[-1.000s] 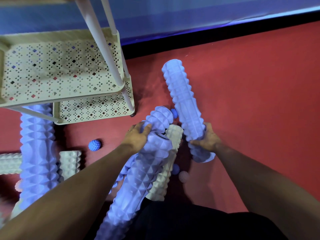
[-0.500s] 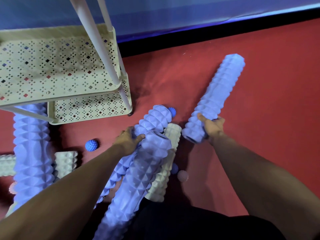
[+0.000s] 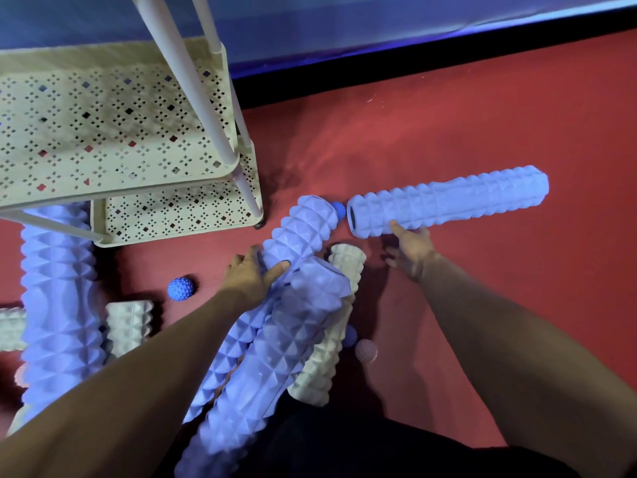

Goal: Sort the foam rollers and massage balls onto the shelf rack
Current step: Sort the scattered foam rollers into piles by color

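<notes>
A cream perforated shelf rack (image 3: 103, 132) stands at the upper left, its lower tier (image 3: 179, 213) bare. My left hand (image 3: 250, 276) grips a blue ridged foam roller (image 3: 300, 229) near its top end, thumb across it. A second blue roller (image 3: 293, 343) leans beside it, with a cream roller (image 3: 332, 336) behind. My right hand (image 3: 410, 251) is open, its fingertips touching the near end of a long blue roller (image 3: 448, 201) that lies across the red floor. A blue spiky ball (image 3: 181, 288) sits left of my left hand.
A thick blue roller (image 3: 58, 305) lies under the rack's left side, with short cream rollers (image 3: 129, 322) beside it. A pink ball (image 3: 366, 350) and small blue balls (image 3: 339, 210) rest among the rollers. A dark wall base (image 3: 413, 60) runs along the back.
My right hand swung its blue roller from upright down to the right until it lies flat, and its grip has loosened to a touch. My left hand stays on its roller.
</notes>
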